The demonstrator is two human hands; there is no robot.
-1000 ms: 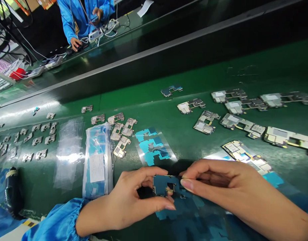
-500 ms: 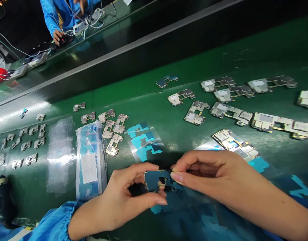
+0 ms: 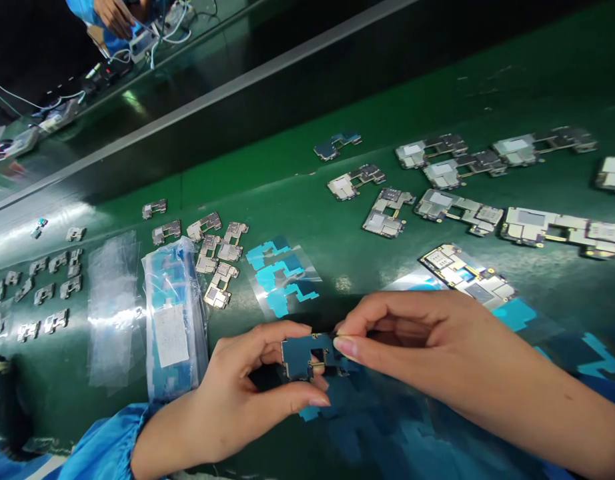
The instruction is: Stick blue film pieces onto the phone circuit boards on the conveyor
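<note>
A small circuit board (image 3: 297, 359) with a dark blue face is held up between my two hands at the bottom middle. My left hand (image 3: 247, 393) grips its left end, with the thumb below and the fingers along the edge and behind. Thumb and forefinger of my right hand (image 3: 397, 340) pinch the board's upper right corner; the fingertips cover that corner. Below the hands lie transparent sheets with blue film pieces (image 3: 512, 313). Just beyond, another clear sheet bears bright blue cut-out film stickers (image 3: 282, 273).
Several circuit boards (image 3: 457, 207) lie at the right, more (image 3: 220, 247) in the middle and smaller ones (image 3: 42, 267) at the left. A plastic bag of blue film sheets (image 3: 172, 320) and clear sheets (image 3: 115, 307) lie left of my hands. A dark roll (image 3: 7, 407) stands lower left. Across the barrier, a co-worker's hand (image 3: 115, 17) is near cables.
The view has shifted slightly, so the bench things sit a little further left. Both hands keep their hold on the board. The co-worker's hand has moved up from the bench toward the cables.
</note>
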